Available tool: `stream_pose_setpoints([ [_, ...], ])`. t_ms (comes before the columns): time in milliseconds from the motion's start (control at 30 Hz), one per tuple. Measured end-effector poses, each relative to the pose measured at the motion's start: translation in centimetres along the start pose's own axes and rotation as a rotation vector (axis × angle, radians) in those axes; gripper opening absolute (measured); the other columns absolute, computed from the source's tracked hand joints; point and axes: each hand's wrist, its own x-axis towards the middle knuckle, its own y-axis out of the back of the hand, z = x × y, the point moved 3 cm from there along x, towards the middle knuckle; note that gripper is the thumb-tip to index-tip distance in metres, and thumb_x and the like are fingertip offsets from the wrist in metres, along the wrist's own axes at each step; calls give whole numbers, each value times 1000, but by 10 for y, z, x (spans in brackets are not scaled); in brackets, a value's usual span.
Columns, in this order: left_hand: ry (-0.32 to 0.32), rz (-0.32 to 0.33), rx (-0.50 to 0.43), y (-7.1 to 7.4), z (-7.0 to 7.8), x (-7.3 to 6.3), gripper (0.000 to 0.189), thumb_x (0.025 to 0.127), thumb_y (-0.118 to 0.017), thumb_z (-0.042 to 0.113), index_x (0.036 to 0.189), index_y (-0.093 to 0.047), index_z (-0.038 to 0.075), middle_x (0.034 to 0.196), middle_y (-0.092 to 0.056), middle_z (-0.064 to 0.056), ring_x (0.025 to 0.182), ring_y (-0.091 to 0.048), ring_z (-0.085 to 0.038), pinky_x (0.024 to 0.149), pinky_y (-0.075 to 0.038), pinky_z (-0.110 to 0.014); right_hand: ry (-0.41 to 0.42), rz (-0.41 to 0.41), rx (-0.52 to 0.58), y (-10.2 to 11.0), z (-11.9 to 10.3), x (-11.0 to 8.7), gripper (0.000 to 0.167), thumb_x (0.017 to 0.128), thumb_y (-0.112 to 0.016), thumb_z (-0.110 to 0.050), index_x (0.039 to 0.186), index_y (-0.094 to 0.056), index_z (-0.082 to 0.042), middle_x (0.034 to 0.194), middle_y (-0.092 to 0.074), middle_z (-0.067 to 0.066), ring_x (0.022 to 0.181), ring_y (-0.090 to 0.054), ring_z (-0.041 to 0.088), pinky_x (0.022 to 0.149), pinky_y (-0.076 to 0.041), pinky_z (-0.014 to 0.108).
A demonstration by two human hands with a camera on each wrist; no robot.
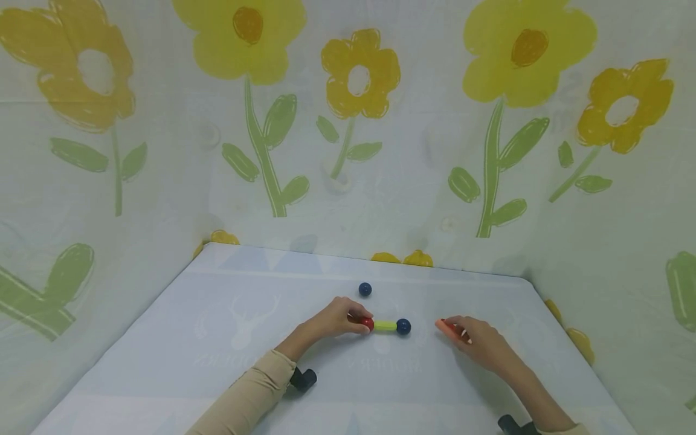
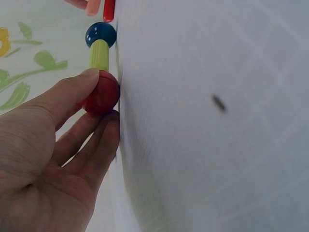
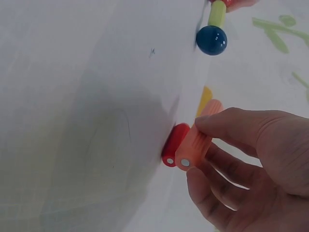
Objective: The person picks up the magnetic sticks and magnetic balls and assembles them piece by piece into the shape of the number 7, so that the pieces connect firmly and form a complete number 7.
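My left hand (image 1: 338, 316) pinches a red ball (image 2: 102, 94) between thumb and fingers, low over the table. A yellow-green magnetic rod (image 1: 385, 325) joins that ball to a dark blue ball (image 1: 403, 327) in a straight line. To the right, my right hand (image 1: 483, 343) holds an orange magnetic rod (image 3: 197, 142) between thumb and fingertips; a round silver disc shows at its end. Close beside it in the right wrist view is a red rod (image 3: 175, 145) with a similar disc, mostly hidden in the head view. Another dark blue ball (image 1: 365, 289) lies behind the joined pieces.
Everything lies on a pale printed table (image 1: 228, 374). A flower-patterned curtain (image 1: 391, 199) hangs around its back and sides. Black wrist-camera mounts (image 1: 303, 379) sit under both wrists.
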Motion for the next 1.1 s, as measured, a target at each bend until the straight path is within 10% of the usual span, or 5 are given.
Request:
stream_pose_setpoints([
  [1100,-7,-5,8,0,0,0,33,84,-78,22,116,-73,14,101,-75,4,85,-61,-4,80,-52,-16,20,-99,179,-14,-7,-5,38,85,-73,-7,122,-65,-10,91,-68,-1,79,-60,10,68,-52,17],
])
